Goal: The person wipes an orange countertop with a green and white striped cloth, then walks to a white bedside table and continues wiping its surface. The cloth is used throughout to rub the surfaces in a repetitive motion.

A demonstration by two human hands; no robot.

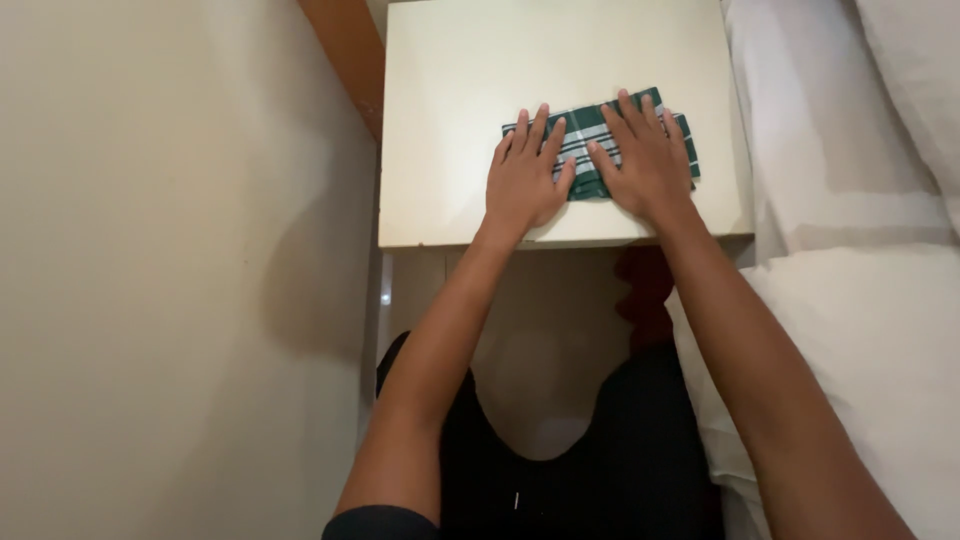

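Hands [590, 170] flat atop folded green plaid cloth [585, 140].

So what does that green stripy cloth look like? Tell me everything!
The cloth is dark green with white and thin dark lines crossing in a check pattern. It looks like soft woven fabric, folded into a small flat rectangle, lying slightly slanted on the cream table top, towards its front right part. The left hand presses flat on its left end and the right hand covers its right side, fingers spread. Only the middle and edges show.
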